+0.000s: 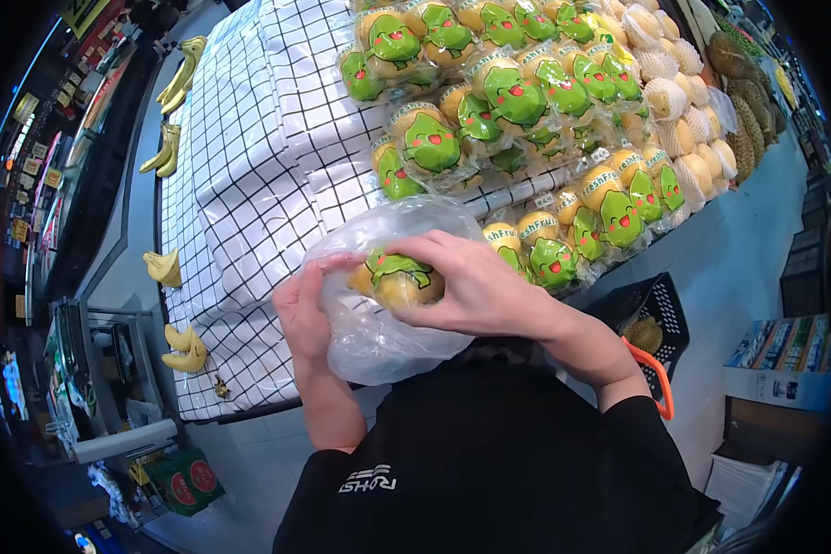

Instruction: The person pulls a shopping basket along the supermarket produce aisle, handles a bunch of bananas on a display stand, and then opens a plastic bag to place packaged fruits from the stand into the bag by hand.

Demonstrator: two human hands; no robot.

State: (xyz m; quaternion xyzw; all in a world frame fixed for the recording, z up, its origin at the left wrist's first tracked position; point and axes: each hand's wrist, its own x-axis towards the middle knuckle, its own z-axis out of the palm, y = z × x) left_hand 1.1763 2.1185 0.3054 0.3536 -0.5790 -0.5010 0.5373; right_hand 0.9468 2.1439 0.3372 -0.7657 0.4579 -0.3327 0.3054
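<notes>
Checked cloth (240, 175) covers the stand, and rows of wrapped fruit (517, 92) still sit there! One wrapped piece (403, 294) is picked up, clasped in the right hand (475, 282) at the clear bag (379, 351), release yet to come. Left hand (303, 309) meets the bag's edge; can't tell its pinch.

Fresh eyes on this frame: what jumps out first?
Probably the wrapped yellow fruit packs with bright green cartoon faces, massed at the upper centre-right on the black-and-white checked cloth. Next, at the centre, the right hand grips a similar wrapped fruit in front of a clear plastic bag, with the left hand at the bag's left side. The orange handle pops beside the right arm.
</notes>
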